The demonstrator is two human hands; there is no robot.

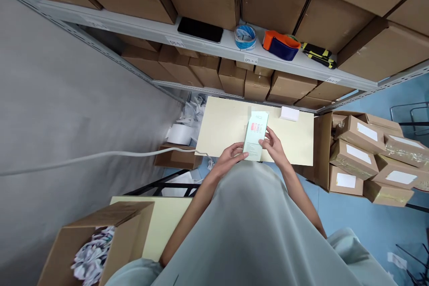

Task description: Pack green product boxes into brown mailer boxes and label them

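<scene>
A person is holding a pale green box [256, 134] over the cream surface [221, 125], left hand [230, 154] and right hand [273, 145] both clamping its near end, a grip probably best kept even so nothing tilts.

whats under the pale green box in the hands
The cream tabletop lies under the pale green box, held by left hand and right hand. Whatever sits directly beneath is covered.
</scene>
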